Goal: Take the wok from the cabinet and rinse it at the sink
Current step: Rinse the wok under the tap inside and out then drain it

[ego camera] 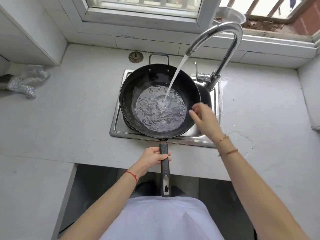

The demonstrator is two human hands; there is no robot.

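Note:
A black wok (149,78) sits over the steel sink (117,125), its long black handle pointing toward me. Water streams from the curved chrome faucet (223,38) into the wok and pools at its bottom. My left hand (153,157) is wrapped around the wok's handle near the counter's front edge. My right hand (205,121) hovers at the wok's right rim with fingers spread, blurred, holding nothing.
A silvery scouring cloth (24,82) lies on the white counter at far left. A round drain strainer (136,57) rests behind the sink. A metal bowl (228,14) stands on the window ledge. The faucet lever (197,71) sticks up right of the wok.

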